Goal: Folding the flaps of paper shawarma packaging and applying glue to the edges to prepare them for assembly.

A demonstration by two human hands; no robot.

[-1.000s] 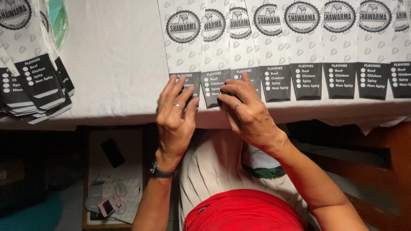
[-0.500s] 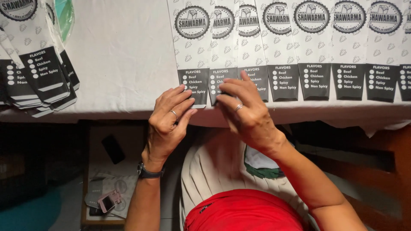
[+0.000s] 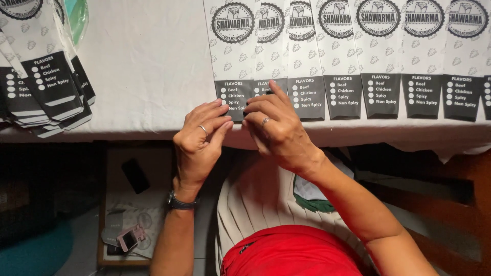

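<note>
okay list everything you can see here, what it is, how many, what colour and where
paper sleeves in a row: about seven, white with dark grey bottom bands, overlapping along the table's far right
stacked paper sleeves: a fanned pile, same colours, far left
tablecloth: one, white, over the table
white plastic chair: one, under the table edge
dark phone: one, on the low surface below left
small pink object: one, bottom left
wristwatch: one, dark, left wrist
left hand: ringed, at the leftmost sleeve's bottom edge
right hand: ringed, beside it
</note>
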